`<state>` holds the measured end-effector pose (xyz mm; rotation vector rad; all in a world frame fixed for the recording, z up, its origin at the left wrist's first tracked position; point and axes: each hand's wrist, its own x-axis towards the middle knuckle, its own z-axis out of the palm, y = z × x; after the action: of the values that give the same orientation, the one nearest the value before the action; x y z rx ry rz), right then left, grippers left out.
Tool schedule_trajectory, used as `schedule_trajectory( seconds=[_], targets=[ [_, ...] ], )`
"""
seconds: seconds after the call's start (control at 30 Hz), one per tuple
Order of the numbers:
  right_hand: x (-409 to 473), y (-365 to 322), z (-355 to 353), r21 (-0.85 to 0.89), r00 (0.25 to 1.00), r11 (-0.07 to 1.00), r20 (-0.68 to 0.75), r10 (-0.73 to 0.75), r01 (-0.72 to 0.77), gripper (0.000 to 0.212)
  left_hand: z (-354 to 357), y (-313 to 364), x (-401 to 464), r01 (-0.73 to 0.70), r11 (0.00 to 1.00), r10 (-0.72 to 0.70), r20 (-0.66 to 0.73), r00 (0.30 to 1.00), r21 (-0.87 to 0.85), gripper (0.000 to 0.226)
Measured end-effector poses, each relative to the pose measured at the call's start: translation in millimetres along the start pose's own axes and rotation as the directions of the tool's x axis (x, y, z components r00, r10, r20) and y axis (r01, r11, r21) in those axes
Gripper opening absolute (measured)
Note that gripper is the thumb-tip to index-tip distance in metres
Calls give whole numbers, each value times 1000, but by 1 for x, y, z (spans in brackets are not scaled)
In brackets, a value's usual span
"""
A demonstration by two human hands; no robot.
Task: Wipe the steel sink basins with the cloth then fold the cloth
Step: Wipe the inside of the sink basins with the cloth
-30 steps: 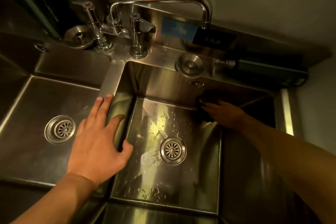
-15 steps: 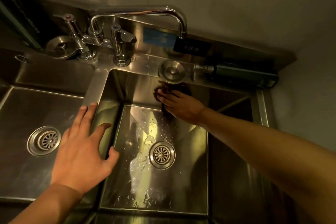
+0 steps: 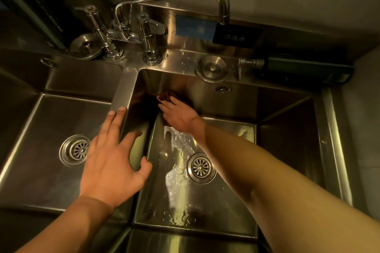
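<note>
I am pressing my right hand (image 3: pixel 179 116), fingers flat, on a dark cloth (image 3: pixel 166 96) against the far wall of the right basin (image 3: pixel 287 150), near its left corner. My left hand (image 3: pixel 112 162) is resting, fingers spread, on the divider (image 3: pixel 121 92) beside the left basin (image 3: pixel 41 129).

I can see only a dark corner of the cloth (image 3: pixel 165 96) past the fingertips of my right hand (image 3: pixel 178 116); the rest lies under the palm, so its shape and folds I cannot tell. Both my forearms run off the bottom edge. The left basin (image 3: pixel 51 121) is cut by the left edge, and the blue label (image 3: pixel 194 27) is too blurred to read.
</note>
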<state>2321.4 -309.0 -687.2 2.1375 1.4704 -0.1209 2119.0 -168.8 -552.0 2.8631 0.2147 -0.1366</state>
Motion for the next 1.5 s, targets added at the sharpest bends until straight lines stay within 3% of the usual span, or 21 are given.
schedule_trajectory(
  seconds=[0.17, 0.27, 0.4, 0.53, 0.67, 0.83, 1.0, 1.13, 1.3, 1.5],
  targets=[
    [-52, 15, 50, 73, 995, 995, 70, 69, -75, 49, 1, 0, 1, 0, 1000, 0, -12, 1000, -2, 69],
    [-96, 30, 78, 23, 974, 997, 220, 60, -67, 45, 2, 0, 1, -14, 1000, 14, -19, 1000, 10, 70],
    [-150, 51, 82, -73, 892, 997, 448, 61, -32, 46, 2, 1, 2, -23, 1000, 22, -34, 999, -8, 71],
    [-190, 65, 79, -137, 826, 989, 549, 127, -61, 50, 2, 1, 2, -21, 1000, 20, -44, 999, -18, 70],
    [-231, 63, 70, -130, 737, 973, 636, 230, -191, 59, 4, -1, 4, -23, 999, 22, -43, 999, -27, 70],
    [-255, 36, 54, -3, 675, 926, 684, 277, -377, 67, 11, -6, 7, -45, 997, 38, -98, 994, -69, 72],
    [-265, -17, 63, 77, 624, 904, 748, 227, -421, 65, 5, -2, 3, -25, 999, 22, -70, 997, -48, 72],
    [-286, -73, 60, 131, 588, 913, 798, 134, -386, 63, -1, 0, 2, -31, 996, 24, -76, 997, -80, 71],
    [-308, -130, 37, 175, 483, 931, 876, 2, -321, 64, 0, 1, -1, -61, 990, 46, -115, 992, -130, 67],
    [-325, -141, 16, 227, 554, 903, 832, 15, -366, 65, 5, -1, 1, -68, 992, 55, -125, 991, -103, 73]
  ],
)
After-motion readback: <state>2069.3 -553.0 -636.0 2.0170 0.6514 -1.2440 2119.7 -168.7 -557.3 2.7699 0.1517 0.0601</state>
